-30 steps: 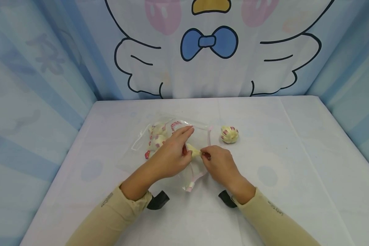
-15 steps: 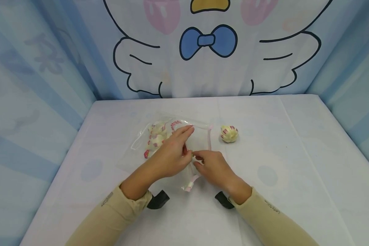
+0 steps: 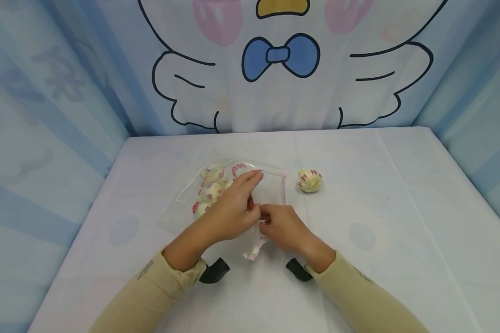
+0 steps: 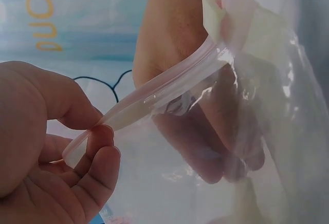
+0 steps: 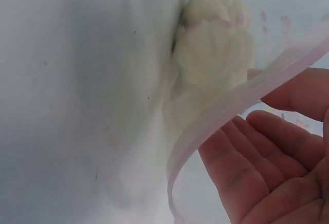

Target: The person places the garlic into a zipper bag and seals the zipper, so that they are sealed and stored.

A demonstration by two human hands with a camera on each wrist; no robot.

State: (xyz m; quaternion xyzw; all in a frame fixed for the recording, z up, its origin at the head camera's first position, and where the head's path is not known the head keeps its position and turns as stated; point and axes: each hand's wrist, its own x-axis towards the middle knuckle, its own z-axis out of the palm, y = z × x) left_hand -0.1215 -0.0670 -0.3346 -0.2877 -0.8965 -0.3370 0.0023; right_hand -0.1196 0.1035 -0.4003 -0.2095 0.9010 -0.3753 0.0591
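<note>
A clear zip bag (image 3: pixel 271 185) with a pink zip edge lies mid-table. Several cream, pink-tipped pieces (image 3: pixel 211 189) show inside its left part. My left hand (image 3: pixel 233 208) pinches the zip edge between thumb and fingers, plain in the left wrist view. Through the bag's mouth reaches my right hand (image 3: pixel 287 226); the left wrist view shows its fingers (image 4: pixel 205 152) through the plastic. In the right wrist view the fingers are loosely bent with nothing between them, and a cream piece (image 5: pixel 213 54) shows through the plastic beyond the zip edge.
A cream ball (image 3: pixel 310 181) with pink-tipped petals sits on the white table (image 3: pixel 383 203), right of the bag. A printed curtain (image 3: pixel 279 92) rises behind the table. Dark wrist pieces (image 3: pixel 298 269) stick out near both sleeves.
My right hand has moved left into the bag's mouth. The pale yellow piece at its fingertips has gone out of sight in the head view. My left hand has stayed put.
</note>
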